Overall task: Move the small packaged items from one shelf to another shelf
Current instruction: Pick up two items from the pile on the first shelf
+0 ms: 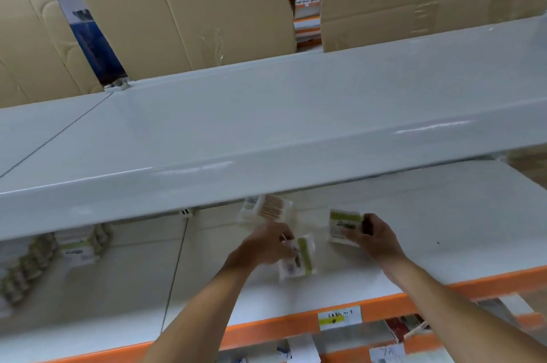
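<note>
So both hands are reaching into the lower white shelf with the orange front edge [384,308], under the wide pale grey upper shelf [266,131]. Left hand [266,244] has its grip curled around a small clear packet with a green stripe [297,257], which sits tilted just above the shelf surface. Right hand [374,236] pinches another small white-and-green labelled packet [343,226], thumb on top, fingers under it. A third clear packet of wooden-stick cotton swabs [268,208] sits right behind the left hand, partly hidden by the upper shelf's lip; pretty blurry. More stacked packets [78,247] sit well off to the left on the same level. Big brown cardboard boxes [183,7] stand on the upper shelf. A white-and-yellow handwritten label [339,317] is stuck on the orange edge.
</note>
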`<state>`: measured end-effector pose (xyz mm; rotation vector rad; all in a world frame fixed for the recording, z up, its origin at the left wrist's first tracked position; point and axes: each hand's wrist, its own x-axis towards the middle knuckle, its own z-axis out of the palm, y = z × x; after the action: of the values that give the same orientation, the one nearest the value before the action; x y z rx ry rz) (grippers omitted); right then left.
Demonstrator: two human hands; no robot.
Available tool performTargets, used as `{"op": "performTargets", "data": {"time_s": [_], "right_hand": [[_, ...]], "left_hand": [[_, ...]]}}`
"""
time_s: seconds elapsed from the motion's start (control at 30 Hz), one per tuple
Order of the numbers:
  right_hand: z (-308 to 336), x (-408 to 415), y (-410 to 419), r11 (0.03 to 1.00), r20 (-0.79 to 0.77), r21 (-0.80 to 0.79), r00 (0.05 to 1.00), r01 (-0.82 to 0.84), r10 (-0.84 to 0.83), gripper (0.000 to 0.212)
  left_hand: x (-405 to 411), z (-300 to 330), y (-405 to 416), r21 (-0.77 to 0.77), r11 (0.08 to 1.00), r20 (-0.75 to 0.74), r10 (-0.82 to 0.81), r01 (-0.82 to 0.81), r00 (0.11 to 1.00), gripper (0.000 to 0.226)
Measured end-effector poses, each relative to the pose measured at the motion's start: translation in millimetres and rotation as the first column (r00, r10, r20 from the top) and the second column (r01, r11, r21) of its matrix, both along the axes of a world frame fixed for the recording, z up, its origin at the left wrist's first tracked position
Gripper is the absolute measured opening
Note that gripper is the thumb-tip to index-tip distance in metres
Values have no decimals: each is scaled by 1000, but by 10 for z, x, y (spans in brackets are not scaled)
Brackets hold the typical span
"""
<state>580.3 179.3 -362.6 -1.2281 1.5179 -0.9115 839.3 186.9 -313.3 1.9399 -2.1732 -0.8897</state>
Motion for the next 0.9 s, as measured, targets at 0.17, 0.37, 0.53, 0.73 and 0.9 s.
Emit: {"op": "performTargets", "data": {"time_s": [0.17,0.37,0.53,0.73,0.9], "right_hand": [[103,90,87,999,-137,-48,990,-22,15,24],[239,392,169,982,-158,-78,974,-174,160,27],[311,743,240,950,-128,-86,949,-299,287,28],[385,1205,292,913,-109,-88,915,-399,389,32],[430,1613,296,873,-125,-118,879,-473,460,26]], "left_hand": [[231,75,265,5,979,-165,201,-203,966,28],[532,74,652,29,899,-254,429,-436,867,27],[791,-10,903,50,792,-320,590,-609,741,24],[1118,-62,1132,18,679,-411,674,-734,613,26],[1458,-98,1274,33,623,-444,709,-781,548,24]]}}
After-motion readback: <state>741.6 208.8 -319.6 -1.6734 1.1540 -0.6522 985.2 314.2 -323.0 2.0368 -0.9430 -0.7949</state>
